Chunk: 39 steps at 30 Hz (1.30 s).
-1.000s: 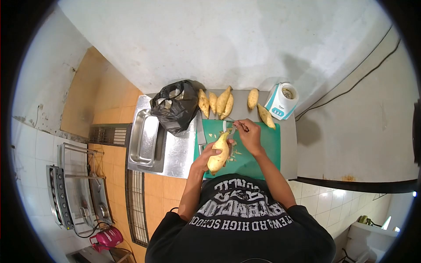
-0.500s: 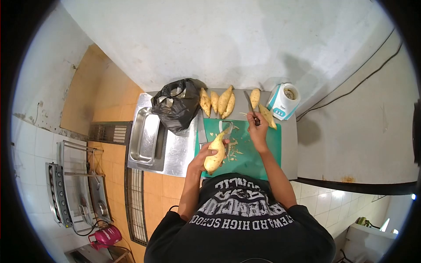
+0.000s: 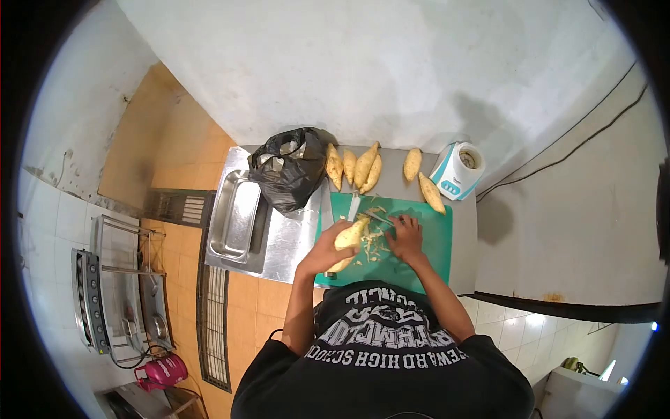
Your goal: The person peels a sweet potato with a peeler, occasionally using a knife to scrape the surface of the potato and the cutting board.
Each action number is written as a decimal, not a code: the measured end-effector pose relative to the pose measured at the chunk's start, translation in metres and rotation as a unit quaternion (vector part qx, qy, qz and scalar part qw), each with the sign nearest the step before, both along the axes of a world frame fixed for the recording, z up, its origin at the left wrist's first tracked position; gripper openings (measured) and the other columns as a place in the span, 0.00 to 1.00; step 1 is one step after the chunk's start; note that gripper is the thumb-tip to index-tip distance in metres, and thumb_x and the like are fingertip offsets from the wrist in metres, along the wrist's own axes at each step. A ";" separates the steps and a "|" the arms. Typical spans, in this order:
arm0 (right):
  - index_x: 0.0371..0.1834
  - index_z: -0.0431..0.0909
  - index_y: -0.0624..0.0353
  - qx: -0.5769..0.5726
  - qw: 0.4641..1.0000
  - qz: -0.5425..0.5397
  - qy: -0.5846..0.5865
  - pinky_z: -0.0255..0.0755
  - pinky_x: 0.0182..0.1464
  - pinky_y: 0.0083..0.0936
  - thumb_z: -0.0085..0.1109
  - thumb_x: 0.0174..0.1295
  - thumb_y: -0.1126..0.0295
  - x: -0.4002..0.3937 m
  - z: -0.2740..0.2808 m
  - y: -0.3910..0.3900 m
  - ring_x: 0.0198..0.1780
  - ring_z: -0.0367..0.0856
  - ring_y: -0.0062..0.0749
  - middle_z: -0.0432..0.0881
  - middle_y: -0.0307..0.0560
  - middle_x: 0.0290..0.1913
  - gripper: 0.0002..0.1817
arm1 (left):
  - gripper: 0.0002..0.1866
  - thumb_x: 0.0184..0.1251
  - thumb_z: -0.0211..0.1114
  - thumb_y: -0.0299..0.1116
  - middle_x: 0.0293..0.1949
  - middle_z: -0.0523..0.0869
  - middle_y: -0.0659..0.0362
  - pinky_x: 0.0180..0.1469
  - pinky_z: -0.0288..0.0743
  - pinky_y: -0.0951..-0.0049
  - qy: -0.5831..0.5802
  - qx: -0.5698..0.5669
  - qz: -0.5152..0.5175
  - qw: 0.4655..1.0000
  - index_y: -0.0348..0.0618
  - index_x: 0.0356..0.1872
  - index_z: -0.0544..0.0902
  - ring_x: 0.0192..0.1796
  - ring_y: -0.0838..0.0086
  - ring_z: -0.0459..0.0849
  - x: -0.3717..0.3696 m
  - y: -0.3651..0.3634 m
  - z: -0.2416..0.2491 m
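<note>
My left hand is wrapped round a pale, partly peeled sweet potato, held over the left part of the green cutting board. My right hand rests low over the board with its fingers spread. A small knife lies slantwise at those fingertips, its blade towards the sweet potato; the hand partly hides its other end. Peel scraps are scattered between my hands. A light-coloured tool, perhaps a peeler, sits at the board's upper edge. Left of it is a wide blade.
Several unpeeled sweet potatoes line the wall side, with two more further right. A black plastic bag stands beside the steel sink. A white and blue appliance base is at the back right.
My right hand has come down from above the board's far edge, and the knife now lies low, no longer pointing up. The sweet potato stays in my left hand, now gripped from above.
</note>
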State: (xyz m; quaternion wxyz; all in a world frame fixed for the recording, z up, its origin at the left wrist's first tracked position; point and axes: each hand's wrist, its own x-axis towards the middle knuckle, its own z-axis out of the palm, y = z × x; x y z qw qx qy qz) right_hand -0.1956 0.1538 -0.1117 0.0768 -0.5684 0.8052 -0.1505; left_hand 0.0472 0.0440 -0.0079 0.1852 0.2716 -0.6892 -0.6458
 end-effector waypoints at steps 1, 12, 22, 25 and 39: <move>0.63 0.77 0.48 -0.067 0.998 -0.002 0.010 0.71 0.58 0.40 0.65 0.65 0.59 0.002 0.008 -0.002 0.54 0.78 0.46 0.77 0.48 0.57 0.23 | 0.38 0.55 0.76 0.40 0.51 0.82 0.49 0.57 0.78 0.65 -0.047 -0.122 -0.013 0.991 0.33 0.66 0.75 0.51 0.58 0.85 -0.008 0.001 0.007; 0.75 0.65 0.51 -0.132 0.696 -0.093 -0.699 0.79 0.49 0.29 0.49 0.80 0.61 0.034 0.063 -0.025 0.54 0.78 0.26 0.77 0.44 0.60 0.23 | 0.31 0.51 0.71 0.34 0.64 0.76 0.46 0.54 0.82 0.51 -0.225 -0.350 0.016 0.909 0.39 0.60 0.78 0.59 0.41 0.80 -0.070 0.046 0.031; 0.81 0.51 0.48 -0.196 0.517 -0.158 -0.818 0.84 0.52 0.37 0.44 0.82 0.68 0.032 0.101 -0.036 0.52 0.85 0.43 0.75 0.49 0.57 0.28 | 0.33 0.45 0.75 0.28 0.69 0.74 0.49 0.67 0.75 0.55 -0.082 -0.357 0.062 0.929 0.43 0.60 0.81 0.68 0.49 0.74 -0.067 0.052 0.038; 0.83 0.44 0.40 -0.201 0.481 -0.163 -0.838 0.84 0.53 0.42 0.42 0.82 0.67 0.021 0.105 -0.045 0.53 0.83 0.42 0.73 0.49 0.60 0.30 | 0.33 0.45 0.75 0.27 0.62 0.81 0.50 0.66 0.76 0.56 -0.040 -0.407 0.075 0.909 0.43 0.60 0.81 0.66 0.48 0.76 -0.067 0.045 0.036; 0.69 0.65 0.31 -0.167 0.411 -0.174 -0.879 0.56 0.20 0.17 0.38 0.83 0.59 -0.007 0.095 -0.036 0.24 0.60 0.18 0.68 0.33 0.36 0.16 | 0.26 0.70 0.59 0.40 0.54 0.81 0.54 0.43 0.83 0.66 0.276 0.399 0.311 0.818 0.42 0.66 0.72 0.48 0.67 0.85 -0.046 -0.004 0.017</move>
